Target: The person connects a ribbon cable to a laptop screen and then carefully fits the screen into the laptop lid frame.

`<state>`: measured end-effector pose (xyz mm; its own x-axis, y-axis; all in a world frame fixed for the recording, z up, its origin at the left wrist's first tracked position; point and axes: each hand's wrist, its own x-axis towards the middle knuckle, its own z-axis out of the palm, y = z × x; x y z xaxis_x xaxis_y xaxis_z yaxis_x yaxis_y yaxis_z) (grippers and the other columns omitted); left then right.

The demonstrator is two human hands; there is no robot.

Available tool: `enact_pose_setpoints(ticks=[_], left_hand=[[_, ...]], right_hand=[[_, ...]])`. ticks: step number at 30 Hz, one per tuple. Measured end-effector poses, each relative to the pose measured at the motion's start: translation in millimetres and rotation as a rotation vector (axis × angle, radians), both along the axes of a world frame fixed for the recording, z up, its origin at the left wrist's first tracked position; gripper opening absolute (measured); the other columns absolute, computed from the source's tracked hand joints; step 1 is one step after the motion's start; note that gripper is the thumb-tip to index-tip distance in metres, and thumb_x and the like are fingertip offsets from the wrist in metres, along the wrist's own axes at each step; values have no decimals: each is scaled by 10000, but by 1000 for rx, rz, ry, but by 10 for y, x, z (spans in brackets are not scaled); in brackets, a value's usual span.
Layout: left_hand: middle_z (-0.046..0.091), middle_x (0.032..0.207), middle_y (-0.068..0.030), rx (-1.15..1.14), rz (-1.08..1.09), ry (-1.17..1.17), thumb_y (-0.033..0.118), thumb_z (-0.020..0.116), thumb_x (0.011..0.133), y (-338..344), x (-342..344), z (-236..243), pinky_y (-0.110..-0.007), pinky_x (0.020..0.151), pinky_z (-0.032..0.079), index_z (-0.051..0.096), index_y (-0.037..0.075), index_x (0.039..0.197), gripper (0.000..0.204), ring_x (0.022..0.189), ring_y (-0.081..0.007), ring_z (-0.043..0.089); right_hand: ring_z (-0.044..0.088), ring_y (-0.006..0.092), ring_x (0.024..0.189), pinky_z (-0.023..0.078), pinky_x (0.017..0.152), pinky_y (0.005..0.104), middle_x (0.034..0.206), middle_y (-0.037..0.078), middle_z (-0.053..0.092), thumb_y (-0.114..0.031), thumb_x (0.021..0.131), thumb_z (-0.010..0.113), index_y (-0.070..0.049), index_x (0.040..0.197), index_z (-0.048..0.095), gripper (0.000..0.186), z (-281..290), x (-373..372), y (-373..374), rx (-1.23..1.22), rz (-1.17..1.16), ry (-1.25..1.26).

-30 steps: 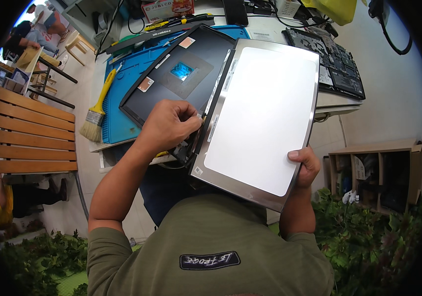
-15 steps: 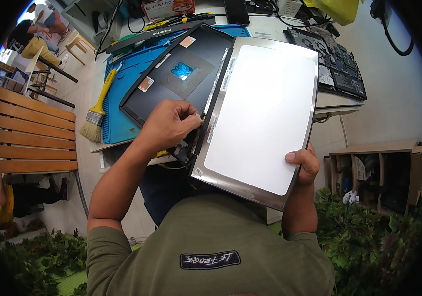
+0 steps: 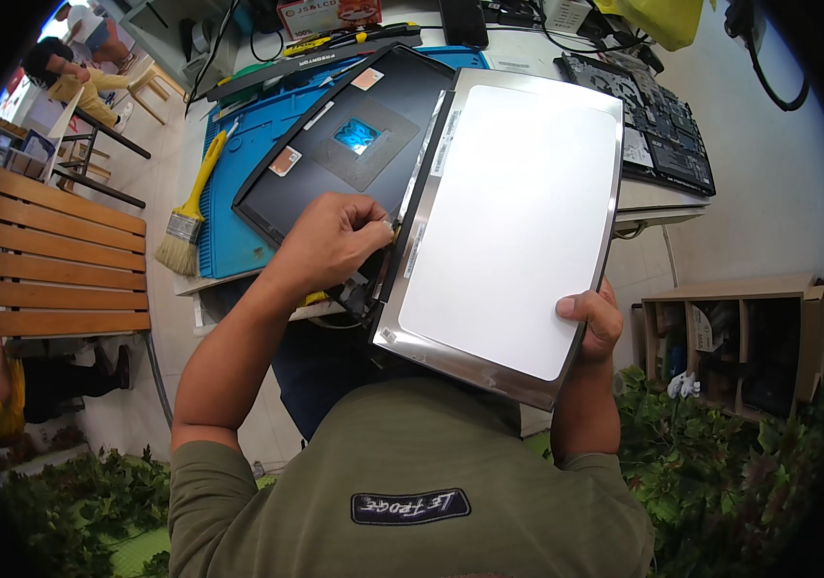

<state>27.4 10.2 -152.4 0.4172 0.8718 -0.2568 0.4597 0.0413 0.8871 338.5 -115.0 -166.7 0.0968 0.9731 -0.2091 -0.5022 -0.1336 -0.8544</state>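
A laptop display panel (image 3: 513,231), its white-and-silver back facing up, tilts over my lap and the table's front edge. My right hand (image 3: 597,326) grips its lower right edge, thumb on top of the white sheet. At the panel's left edge, beside its dark strip, the fingers of my left hand (image 3: 337,241) are pinched together. Whatever they hold is too small and hidden to name. Under and beyond that hand lies a dark laptop lid shell (image 3: 282,207), inner side up, with a blue shiny square and copper-coloured patches.
The shell rests on a blue work mat (image 3: 229,246); a yellow-handled paintbrush (image 3: 183,241) lies at its left edge. Back right sits an opened laptop base (image 3: 667,154). A phone (image 3: 463,23) and tools lie at the back. A wooden bench (image 3: 55,255) stands left, a shelf (image 3: 720,289) right.
Both hands keep their places, and the panel has barely shifted. In the left background, a seated person has moved slightly.
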Motion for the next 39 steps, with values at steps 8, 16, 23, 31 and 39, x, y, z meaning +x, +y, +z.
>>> enact_pose_setpoints(ticks=[8,16,23,31,39], left_hand=[[623,711,24,-3,14,-79,176,728,950,4,-16,-3,-232,540,414,721,-6,905,188,584,-40,538],[671,741,-7,-3,49,-65,210,781,913,-21,-25,24,-225,563,483,731,-3,916,219,605,-60,610],[701,712,-39,20,87,-18,277,823,850,-50,35,99,-259,598,478,760,-23,870,307,641,-91,622],[689,739,-8,183,80,66,148,792,910,-41,25,22,-241,634,485,739,-36,872,195,676,-52,600],[657,702,7,-13,79,-82,158,788,934,-5,-21,41,-221,545,447,737,-15,900,183,593,-45,580]], right_hand=[[697,348,1077,582,977,405,1220,271,659,-114,699,556,155,1398,501,750,0,-17,23,3,-35,-25],[712,356,1069,591,982,416,1216,278,664,-110,690,562,166,1386,509,750,63,-42,24,14,-11,-18],[720,362,1058,597,975,424,1212,285,669,-102,683,578,168,1383,511,753,45,-29,16,3,-27,-7],[721,358,1045,598,964,417,1197,281,674,-108,688,577,166,1371,520,738,85,-26,8,-13,-6,-42],[709,345,1026,596,942,401,1187,267,667,-117,683,567,161,1366,521,738,83,-34,35,-7,-11,-39]])
